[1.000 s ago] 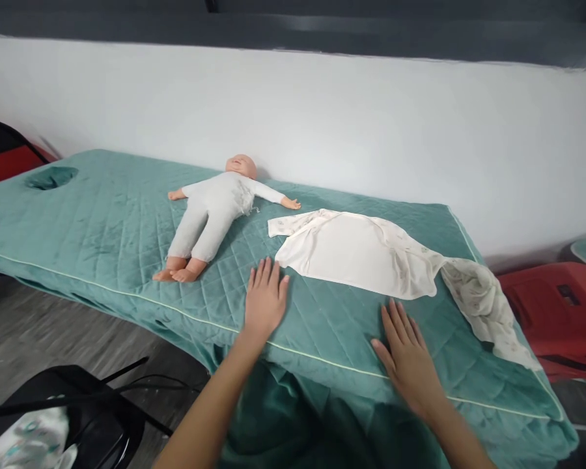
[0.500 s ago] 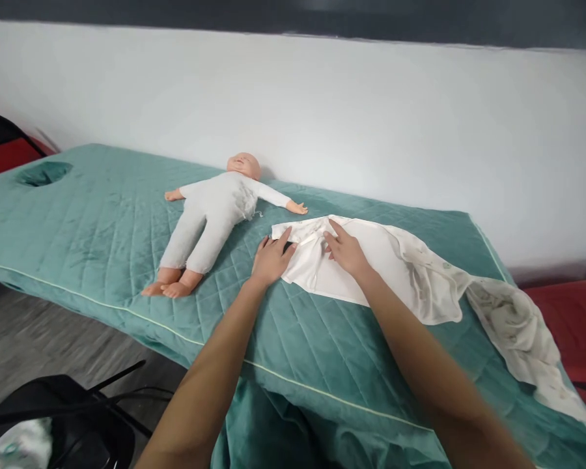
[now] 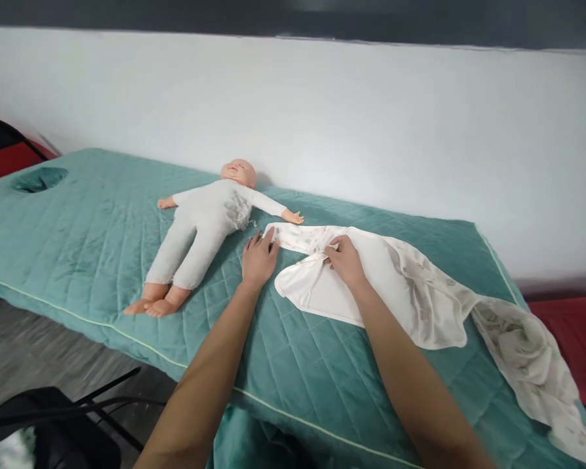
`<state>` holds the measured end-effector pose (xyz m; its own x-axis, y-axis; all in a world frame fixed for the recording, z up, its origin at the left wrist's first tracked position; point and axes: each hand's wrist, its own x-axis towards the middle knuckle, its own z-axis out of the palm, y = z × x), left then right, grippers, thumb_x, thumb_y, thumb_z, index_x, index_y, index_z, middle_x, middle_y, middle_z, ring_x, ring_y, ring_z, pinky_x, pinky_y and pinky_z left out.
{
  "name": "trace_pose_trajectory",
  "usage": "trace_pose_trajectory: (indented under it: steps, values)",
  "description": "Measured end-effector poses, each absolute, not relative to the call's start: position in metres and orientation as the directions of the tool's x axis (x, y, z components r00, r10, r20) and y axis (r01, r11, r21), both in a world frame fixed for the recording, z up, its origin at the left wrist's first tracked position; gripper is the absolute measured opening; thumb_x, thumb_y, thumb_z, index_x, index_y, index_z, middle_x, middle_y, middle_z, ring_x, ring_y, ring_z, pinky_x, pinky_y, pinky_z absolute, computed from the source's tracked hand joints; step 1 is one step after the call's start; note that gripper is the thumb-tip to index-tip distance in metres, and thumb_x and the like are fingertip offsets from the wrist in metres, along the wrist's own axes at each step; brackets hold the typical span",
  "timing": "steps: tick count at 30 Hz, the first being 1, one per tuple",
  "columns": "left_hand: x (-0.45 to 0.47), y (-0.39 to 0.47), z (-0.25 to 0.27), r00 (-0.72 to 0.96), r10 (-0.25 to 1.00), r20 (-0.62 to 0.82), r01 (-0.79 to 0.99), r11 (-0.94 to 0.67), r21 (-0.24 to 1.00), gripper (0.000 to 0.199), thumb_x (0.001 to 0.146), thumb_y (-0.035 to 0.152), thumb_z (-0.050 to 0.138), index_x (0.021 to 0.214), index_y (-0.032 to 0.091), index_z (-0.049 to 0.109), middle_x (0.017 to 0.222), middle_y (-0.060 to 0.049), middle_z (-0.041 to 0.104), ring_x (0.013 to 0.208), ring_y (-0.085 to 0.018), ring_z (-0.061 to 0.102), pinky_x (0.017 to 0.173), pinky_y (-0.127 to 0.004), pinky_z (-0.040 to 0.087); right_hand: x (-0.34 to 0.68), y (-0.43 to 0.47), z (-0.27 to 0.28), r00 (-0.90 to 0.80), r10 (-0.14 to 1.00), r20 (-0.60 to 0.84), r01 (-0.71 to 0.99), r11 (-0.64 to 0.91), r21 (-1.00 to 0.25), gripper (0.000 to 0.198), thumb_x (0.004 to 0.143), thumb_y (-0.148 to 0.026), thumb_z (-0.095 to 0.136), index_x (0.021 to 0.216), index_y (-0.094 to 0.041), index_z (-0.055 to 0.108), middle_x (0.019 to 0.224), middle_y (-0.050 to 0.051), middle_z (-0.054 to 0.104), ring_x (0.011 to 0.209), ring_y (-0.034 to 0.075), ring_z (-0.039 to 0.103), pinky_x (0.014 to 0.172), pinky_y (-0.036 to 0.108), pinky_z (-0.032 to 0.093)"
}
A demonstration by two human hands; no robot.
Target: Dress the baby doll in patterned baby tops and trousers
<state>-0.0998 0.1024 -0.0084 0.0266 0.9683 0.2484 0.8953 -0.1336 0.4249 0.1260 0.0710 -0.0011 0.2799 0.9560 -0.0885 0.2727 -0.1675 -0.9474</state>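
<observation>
A white baby shirt (image 3: 376,273) with a faint print lies spread on the green quilted bed cover, one sleeve (image 3: 297,238) stretched to the left. My left hand (image 3: 260,259) rests at the end of that sleeve, fingers apart and touching the cuff. My right hand (image 3: 348,260) pinches a fold of the shirt where sleeve and body meet; its fingertips are partly hidden by the cloth. Left of the shirt, a baby doll (image 3: 200,212) in a pale grey bodysuit lies on its back, arms out, with a frayed patch on its side.
The bed (image 3: 293,378) stands against a white wall and has a face hole (image 3: 39,180) at its left end. A crumpled printed cloth (image 3: 527,352) lies at the right edge. Red chairs show at both sides, and a black chair (image 3: 49,430) stands at the lower left.
My left hand has moved left to the sleeve end, and the sleeve now lies straighter and apart from the front flap. My right hand's pointing fingers have closed on the cloth.
</observation>
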Motion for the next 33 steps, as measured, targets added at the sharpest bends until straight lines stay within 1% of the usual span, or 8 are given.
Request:
trace_pose_trajectory:
  steps: [3,6,10,13,17,23,30,33]
  values:
    - [-0.098,0.082,-0.008,-0.041,0.943,0.33,0.848,-0.142,0.51,0.044,0.101,0.039,0.038,0.135,0.021,0.06,0.133,-0.009,0.067,0.128,-0.024,0.057,0.111,-0.042,0.044,0.127,0.072,-0.003,0.264,0.96,-0.099,0.215,-0.158,-0.964,0.025,0.076,-0.026,0.055,0.1,-0.025,0.051,0.072,-0.007,0.056,0.063,0.015,0.068,0.048,0.02,0.05]
    - [-0.092,0.049,-0.01,0.082,0.931,0.357,0.813,-0.269,0.516,0.034,0.098,0.043,0.049,0.112,0.02,0.07,0.127,-0.008,0.069,0.124,-0.024,0.058,0.11,-0.04,0.044,0.13,0.071,-0.004,0.245,0.964,-0.103,0.188,-0.151,-0.97,0.029,0.075,-0.022,0.05,0.104,-0.024,0.051,0.076,-0.005,0.059,0.062,0.013,0.067,0.05,0.02,0.051]
    - [-0.08,0.012,-0.011,0.174,0.928,0.329,0.828,-0.318,0.462,0.024,0.09,0.042,0.063,0.097,0.02,0.067,0.138,-0.009,0.061,0.133,-0.028,0.05,0.114,-0.047,0.039,0.133,0.069,-0.003,0.242,0.966,-0.089,0.179,-0.135,-0.974,0.032,0.074,-0.02,0.046,0.105,-0.023,0.052,0.079,-0.004,0.06,0.061,0.012,0.065,0.051,0.02,0.051]
    - [-0.07,-0.002,-0.008,0.154,0.935,0.319,0.779,-0.313,0.544,0.013,0.092,0.035,0.062,0.089,0.022,0.063,0.12,-0.006,0.069,0.115,-0.024,0.061,0.103,-0.042,0.046,0.137,0.068,-0.002,0.258,0.964,-0.069,0.192,-0.121,-0.974,0.03,0.075,-0.023,0.046,0.104,-0.023,0.053,0.079,-0.004,0.06,0.063,0.013,0.065,0.052,0.021,0.051]
    - [-0.049,-0.019,0.0,0.172,0.901,0.397,0.682,-0.4,0.612,0.014,0.097,0.033,0.053,0.1,0.023,0.062,0.101,-0.003,0.071,0.098,-0.019,0.064,0.09,-0.034,0.05,0.145,0.067,-0.002,0.33,0.944,-0.001,0.254,-0.09,-0.963,0.028,0.079,-0.03,0.046,0.104,-0.022,0.056,0.078,-0.003,0.058,0.067,0.014,0.062,0.062,0.025,0.053]
    - [-0.012,-0.049,0.008,0.607,0.695,0.385,0.632,-0.716,0.296,0.043,0.093,0.014,0.05,0.135,0.022,0.052,0.114,-0.006,0.068,0.105,-0.023,0.058,0.09,-0.039,0.047,0.164,0.069,-0.002,0.433,0.895,0.108,0.435,-0.103,-0.894,0.037,0.081,-0.03,0.042,0.111,-0.019,0.059,0.098,0.004,0.065,0.083,0.018,0.062,0.079,0.029,0.051]
    - [-0.01,-0.044,0.004,0.563,0.786,0.256,0.727,-0.618,0.3,0.019,0.094,0.022,0.052,0.11,0.023,0.063,0.105,-0.005,0.067,0.101,-0.023,0.06,0.092,-0.038,0.048,0.179,0.064,0.002,0.399,0.912,0.099,0.649,-0.205,-0.732,0.039,0.082,-0.023,0.045,0.116,-0.021,0.062,0.105,0.01,0.069,0.102,0.028,0.063,0.094,0.04,0.047]
    - [-0.009,-0.042,0.004,0.555,0.799,0.233,0.75,-0.601,0.276,0.02,0.095,0.028,0.054,0.112,0.023,0.062,0.104,-0.005,0.068,0.097,-0.023,0.063,0.088,-0.038,0.049,0.179,0.06,0.008,0.375,0.924,0.073,0.713,-0.237,-0.66,0.042,0.082,-0.02,0.047,0.122,-0.02,0.061,0.114,0.012,0.068,0.107,0.03,0.062,0.096,0.042,0.047]
